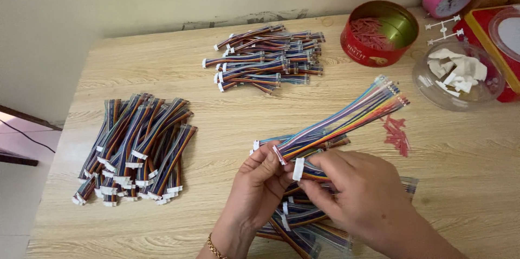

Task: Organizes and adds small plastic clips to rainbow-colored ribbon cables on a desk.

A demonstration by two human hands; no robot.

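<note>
Head view: rainbow ribbon cable [346,115] pinched at its white connector end by left hand [259,183], fingers closed; right hand [357,194] grips a white connector [298,168] beside it, apparently mid-fitting. Beneath lies a loose cable pile [303,226]; finished bundles [135,148], [268,56], red tin [379,33], clear bowl [457,75] surround.

Rainbow ribbon cable [346,115] in my hands

It slants up to the right above the bench, loose wire ends fanned at the top, its white connector [298,168] pinched low between my fingers.
</note>
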